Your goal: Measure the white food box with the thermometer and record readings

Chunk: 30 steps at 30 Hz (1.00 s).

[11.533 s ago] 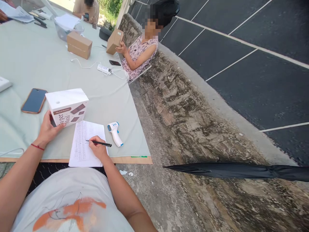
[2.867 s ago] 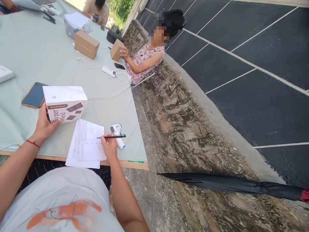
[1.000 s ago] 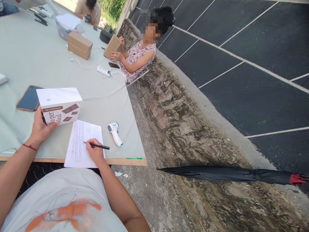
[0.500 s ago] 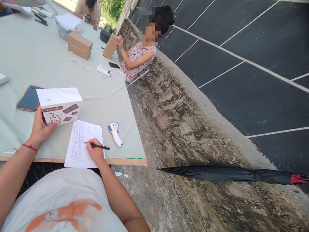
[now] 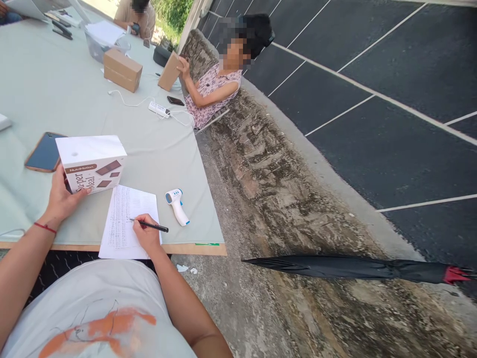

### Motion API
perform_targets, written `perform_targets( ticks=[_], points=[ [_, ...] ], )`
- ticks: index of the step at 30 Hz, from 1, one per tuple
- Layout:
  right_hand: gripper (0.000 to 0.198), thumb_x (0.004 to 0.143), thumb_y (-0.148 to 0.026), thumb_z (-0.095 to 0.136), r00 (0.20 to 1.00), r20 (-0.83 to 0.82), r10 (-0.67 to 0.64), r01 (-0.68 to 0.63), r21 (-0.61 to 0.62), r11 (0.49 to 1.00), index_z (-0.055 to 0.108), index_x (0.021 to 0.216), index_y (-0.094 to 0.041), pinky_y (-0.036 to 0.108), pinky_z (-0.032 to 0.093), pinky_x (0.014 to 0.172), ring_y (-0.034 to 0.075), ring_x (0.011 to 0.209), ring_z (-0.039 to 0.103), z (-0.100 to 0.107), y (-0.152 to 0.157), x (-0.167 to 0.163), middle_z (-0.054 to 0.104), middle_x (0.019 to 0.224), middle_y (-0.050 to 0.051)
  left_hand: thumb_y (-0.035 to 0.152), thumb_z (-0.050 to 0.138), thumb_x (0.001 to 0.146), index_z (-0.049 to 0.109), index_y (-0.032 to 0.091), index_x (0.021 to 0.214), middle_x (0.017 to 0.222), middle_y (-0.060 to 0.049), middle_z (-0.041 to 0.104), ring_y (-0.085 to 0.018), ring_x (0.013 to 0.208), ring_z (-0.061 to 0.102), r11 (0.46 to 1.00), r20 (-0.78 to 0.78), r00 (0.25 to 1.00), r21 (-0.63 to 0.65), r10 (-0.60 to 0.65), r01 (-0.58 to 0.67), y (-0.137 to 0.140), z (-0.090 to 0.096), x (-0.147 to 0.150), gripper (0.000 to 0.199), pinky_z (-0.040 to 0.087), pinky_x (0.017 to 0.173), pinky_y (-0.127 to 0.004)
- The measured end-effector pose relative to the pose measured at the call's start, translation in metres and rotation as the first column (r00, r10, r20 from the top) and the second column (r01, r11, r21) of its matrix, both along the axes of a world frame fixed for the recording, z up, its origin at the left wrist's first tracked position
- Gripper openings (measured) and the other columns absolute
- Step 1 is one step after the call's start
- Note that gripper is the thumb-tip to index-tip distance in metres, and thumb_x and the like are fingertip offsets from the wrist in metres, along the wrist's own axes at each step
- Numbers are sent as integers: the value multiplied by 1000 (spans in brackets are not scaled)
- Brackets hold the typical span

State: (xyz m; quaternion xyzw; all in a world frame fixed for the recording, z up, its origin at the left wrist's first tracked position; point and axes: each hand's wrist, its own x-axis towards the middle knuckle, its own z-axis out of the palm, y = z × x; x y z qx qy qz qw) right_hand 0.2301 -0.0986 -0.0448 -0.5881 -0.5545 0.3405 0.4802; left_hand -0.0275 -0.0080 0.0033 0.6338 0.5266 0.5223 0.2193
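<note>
My left hand (image 5: 67, 196) grips the lower left corner of a white box (image 5: 93, 161) with brown bars printed on its front; the thumb lies across that face. A black pen (image 5: 153, 226) sits pinched in my right hand (image 5: 147, 233), its tip touching or just above a sheet of paper (image 5: 114, 233). Rows of small handwriting fill the left part of the sheet, and its near edge hangs slightly over the table edge. To the right of the paper lies a white and blue infrared thermometer (image 5: 178, 206). Behind the box, a dark phone (image 5: 42, 153) with a brown rim rests flat.
Across the table (image 5: 149, 159) a seated person (image 5: 214, 94) holds a cardboard box (image 5: 169, 72). Another carton (image 5: 122, 70), a power strip (image 5: 159, 109) with white cables and a clear bin (image 5: 97, 47) stand farther back. A folded black umbrella (image 5: 335, 268) extends at the right.
The view has shifted very slightly. Both hands, the box, the pen and the paper look almost the same as before.
</note>
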Motion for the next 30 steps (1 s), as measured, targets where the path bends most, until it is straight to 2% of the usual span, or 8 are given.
perform_targets(
  ticks=[8, 14, 18, 21, 23, 27, 30],
  points=[
    [13, 75, -35, 53, 998, -51, -31, 31, -5, 1000, 57, 71, -23, 28, 45, 61, 15, 60, 53, -2, -1, 1, 59, 64, -2, 48, 86, 64, 47, 19, 129, 123, -12, 58, -31, 111, 59, 1000, -9, 1000, 7, 1, -1, 0, 2, 0, 81, 53, 94, -52],
    [11, 75, -32, 54, 999, -39, -24, 24, 0, 1000, 57, 71, -23, 28, 44, 61, 15, 59, 52, -5, 0, 0, 57, 62, -3, 47, 86, 62, 48, 18, 130, 123, -13, 58, -34, 115, 58, 1000, -11, 1000, -8, 6, -6, 1, -2, -2, 83, 50, 99, -57],
    [13, 83, -31, 52, 1000, 11, -18, 18, 67, 998, 61, 79, -22, 29, 48, 65, 16, 66, 57, -3, -4, 3, 61, 72, 0, 50, 85, 64, 46, 18, 135, 127, -14, 58, -35, 120, 56, 999, -24, 999, -14, 28, -28, -1, -2, -1, 87, 46, 104, -59],
    [20, 91, -28, 48, 991, 135, 24, -49, 185, 982, 65, 99, -22, 32, 52, 80, 19, 87, 62, 2, -4, 12, 64, 92, 5, 59, 84, 64, 46, 19, 135, 126, -13, 61, -33, 114, 60, 998, 30, 1000, -66, 5, -3, -4, 1, 2, 90, 51, 99, -57],
    [30, 94, -22, 42, 964, 267, 22, -89, 240, 967, 64, 115, -21, 34, 51, 88, 20, 100, 61, 4, 1, 19, 62, 103, 8, 63, 82, 65, 47, 19, 135, 125, -13, 63, -31, 111, 63, 995, 70, 998, -102, 0, 7, -7, 2, 4, 90, 53, 96, -54],
    [51, 90, -6, 32, 841, 540, 14, -150, 209, 966, 57, 134, -16, 38, 50, 92, 23, 105, 58, 0, 17, 32, 57, 110, 14, 64, 79, 68, 44, 18, 141, 130, -15, 63, -30, 115, 62, 990, 117, 992, -134, 50, -34, -13, 0, 6, 93, 52, 100, -52],
    [54, 89, -5, 32, 780, 626, -4, -143, 184, 973, 56, 136, -16, 41, 48, 95, 24, 109, 55, -1, 24, 44, 56, 117, 16, 66, 77, 69, 42, 15, 144, 130, -19, 62, -32, 117, 61, 986, 149, 988, -168, 44, -18, -16, -3, 6, 97, 50, 101, -53]
  ],
)
